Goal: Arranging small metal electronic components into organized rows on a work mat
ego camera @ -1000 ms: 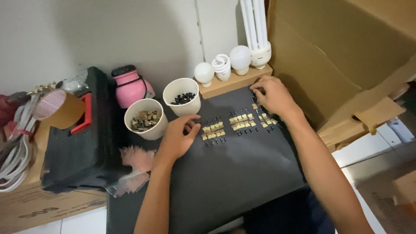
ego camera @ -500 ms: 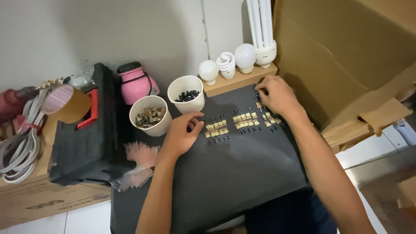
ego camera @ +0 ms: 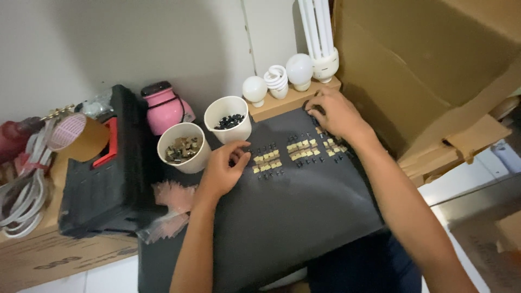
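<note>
Head view: small tan parts (ego camera: 268,160) on the dark mat (ego camera: 304,217) are touched by the curled left hand (ego camera: 222,171); nothing is gripped. Parts at the mat's far edge are fingered by the right hand (ego camera: 336,113); its grip cannot be told. Two cups (ego camera: 184,146) stand beside.

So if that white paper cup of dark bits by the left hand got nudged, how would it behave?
The white paper cup looks light, holding only a shallow layer of dark bits, so it would probably slide easily on the dark mat. Tall and narrow-based, it could tip. The left hand sits close.
</note>
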